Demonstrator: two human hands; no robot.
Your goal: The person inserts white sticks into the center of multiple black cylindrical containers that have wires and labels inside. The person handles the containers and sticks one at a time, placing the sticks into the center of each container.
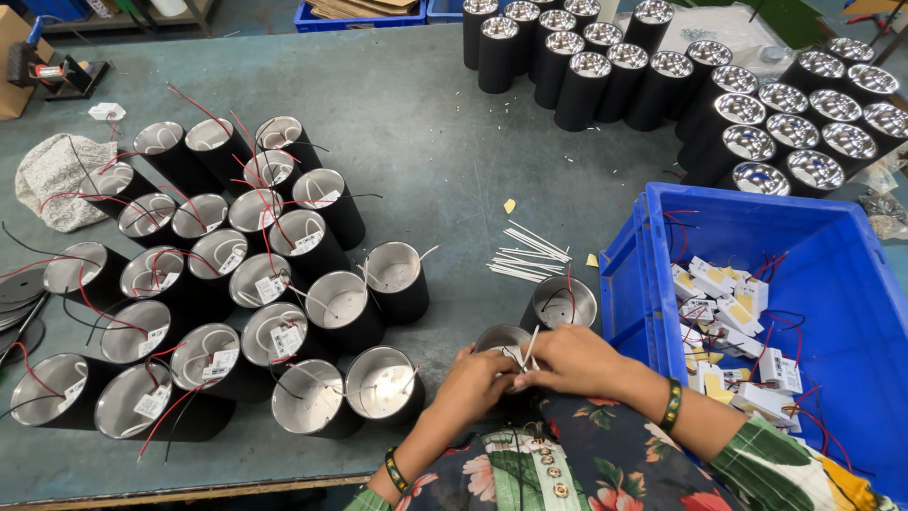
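My left hand (470, 383) and my right hand (572, 361) meet over a black cylindrical lamp housing (499, 338) at the table's near edge. The left hand's fingers close on the housing's rim. My right hand pinches a thin white sleeve tube (532, 346) with wires at the housing's mouth. A second open housing (563, 303) with a red wire stands just behind my right hand. A small pile of white sleeve tubes (530, 254) lies farther back on the grey table (426, 142).
Many open housings with red and white wires (236, 284) crowd the left. Upright black housings with reflectors (719, 95) fill the far right. A blue bin (851, 284) at right holds small white driver boxes (728, 322). A cloth (57, 175) lies far left.
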